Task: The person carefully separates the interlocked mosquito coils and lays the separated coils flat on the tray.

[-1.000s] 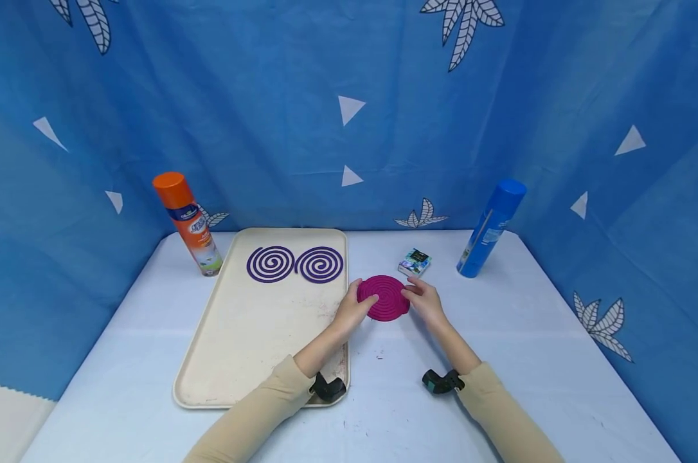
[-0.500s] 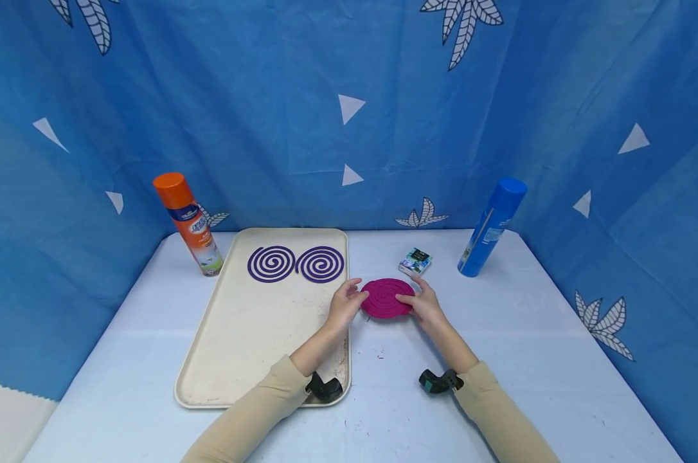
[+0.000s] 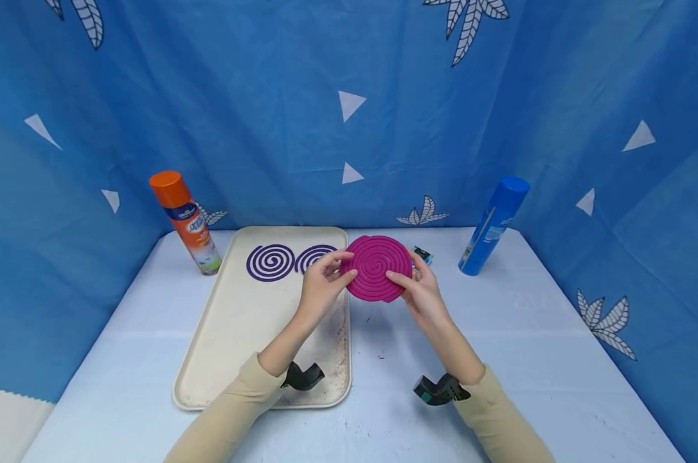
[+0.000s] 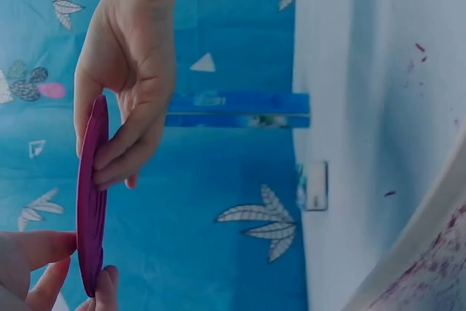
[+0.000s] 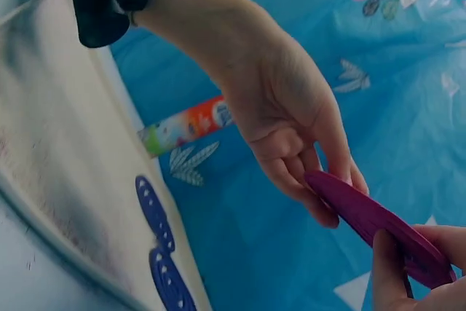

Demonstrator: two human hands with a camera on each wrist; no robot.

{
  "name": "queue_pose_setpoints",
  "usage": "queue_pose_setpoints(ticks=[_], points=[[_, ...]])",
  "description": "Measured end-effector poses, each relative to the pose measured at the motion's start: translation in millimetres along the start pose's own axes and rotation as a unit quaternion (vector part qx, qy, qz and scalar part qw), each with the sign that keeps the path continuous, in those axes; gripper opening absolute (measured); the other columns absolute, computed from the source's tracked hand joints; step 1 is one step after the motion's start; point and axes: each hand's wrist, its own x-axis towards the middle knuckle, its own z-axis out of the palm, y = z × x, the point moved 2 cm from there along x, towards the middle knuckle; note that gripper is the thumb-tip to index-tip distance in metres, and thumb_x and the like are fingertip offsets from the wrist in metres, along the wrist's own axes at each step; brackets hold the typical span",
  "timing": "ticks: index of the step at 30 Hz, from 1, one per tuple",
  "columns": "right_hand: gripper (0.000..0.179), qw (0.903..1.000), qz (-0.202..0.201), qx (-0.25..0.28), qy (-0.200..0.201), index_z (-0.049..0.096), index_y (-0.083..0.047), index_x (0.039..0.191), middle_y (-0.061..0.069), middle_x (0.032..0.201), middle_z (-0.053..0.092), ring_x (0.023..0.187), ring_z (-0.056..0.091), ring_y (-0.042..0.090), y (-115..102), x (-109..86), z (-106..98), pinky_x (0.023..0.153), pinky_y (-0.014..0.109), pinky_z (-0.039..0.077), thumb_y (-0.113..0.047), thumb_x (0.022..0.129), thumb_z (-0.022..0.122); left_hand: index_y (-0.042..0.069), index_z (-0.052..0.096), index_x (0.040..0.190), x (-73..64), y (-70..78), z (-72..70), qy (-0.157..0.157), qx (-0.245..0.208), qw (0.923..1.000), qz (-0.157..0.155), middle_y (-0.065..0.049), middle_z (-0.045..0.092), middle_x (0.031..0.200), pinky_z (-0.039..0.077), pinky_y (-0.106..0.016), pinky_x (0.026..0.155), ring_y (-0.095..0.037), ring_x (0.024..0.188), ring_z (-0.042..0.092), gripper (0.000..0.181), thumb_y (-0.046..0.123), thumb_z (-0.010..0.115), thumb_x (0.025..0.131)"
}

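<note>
A magenta mosquito coil [image 3: 375, 260], tightly wound into a flat disc, is held up off the table between both hands. My left hand [image 3: 321, 283] pinches its left edge, thumb on the near face. On the opposite edge my right hand [image 3: 425, 297] grips it, the thumb lying across the front and the other fingers behind. The left wrist view shows the magenta coil [image 4: 92, 194] edge-on as a thin disc. Two purple spiral coils, a left one [image 3: 270, 263] and a right one [image 3: 310, 256], lie on the cream tray [image 3: 256, 341]; the left hand partly covers the right one.
An orange spray can [image 3: 188, 225] stands at the tray's back left. A blue spray can [image 3: 492, 228] stands at the back right. One small box [image 3: 423, 256] is mostly hidden behind the right hand. Blue patterned cloth [image 3: 291, 128] surrounds the white table [image 3: 534, 360].
Both hands have raised the magenta coil toward the camera and tilted its face up into view. It now covers part of the small box, and the left hand overlaps the right purple coil.
</note>
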Motion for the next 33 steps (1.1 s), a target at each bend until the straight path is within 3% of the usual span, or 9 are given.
queue_pose_setpoints(ticks=[4,10,19,26,33], points=[[0.07,0.9998,0.006,0.008,-0.019,0.022,-0.012,0.15,0.013,0.142,0.041,0.099,0.066,0.006,-7.9,-11.6,12.0,0.083,0.022,0.057,0.003,0.09,0.057,0.003,0.068,0.112,-5.3,8.8,-7.0,-0.016,0.024,0.9988,0.04,-0.012,0.053,0.138,0.053,-0.037,0.096,-0.028,0.122,0.055,0.025,0.007,0.068,0.087],[0.065,0.9997,0.004,0.015,-0.021,0.022,-0.009,0.149,0.014,0.145,0.037,0.101,0.064,0.005,-13.4,-21.8,16.1,0.085,0.021,0.056,0.001,0.092,0.052,0.014,0.07,0.114,-14.0,10.8,-2.3,-0.057,0.111,0.9896,0.072,-0.008,0.04,0.149,0.045,-0.048,0.105,-0.03,0.139,0.036,0.025,0.019,0.065,0.09],[0.06,0.996,0.026,0.055,-0.066,0.02,-0.008,0.15,0.005,0.144,0.035,0.121,0.047,0.012,-15.2,-25.5,18.3,0.091,0.019,0.053,-0.005,0.095,0.045,0.018,0.068,0.118,-23.5,16.1,3.6,-0.051,0.141,0.9862,0.07,-0.012,0.036,0.151,0.04,-0.053,0.108,-0.033,0.142,0.031,0.029,0.023,0.065,0.09],[0.05,0.9892,0.064,0.092,-0.095,0.022,-0.012,0.148,-0.002,0.134,0.042,0.121,0.045,0.011,-13.6,-27.5,20.5,0.093,0.02,0.051,-0.018,0.1,0.037,0.016,0.068,0.118,-25.1,19.5,3.0,-0.022,0.172,0.9821,0.072,-0.013,0.036,0.15,0.048,-0.05,0.1,-0.032,0.139,0.035,0.031,0.025,0.066,0.089],[0.034,0.9879,0.068,0.094,-0.102,0.033,-0.021,0.135,-0.001,0.127,0.047,0.118,0.046,0.013,-11.2,-25.8,18.8,0.092,0.023,0.049,-0.033,0.104,0.027,0.021,0.068,0.118,-22.4,17.9,0.8,-0.014,0.179,0.9825,0.048,-0.01,0.038,0.149,0.052,-0.047,0.097,-0.029,0.137,0.037,0.036,0.03,0.073,0.083]])
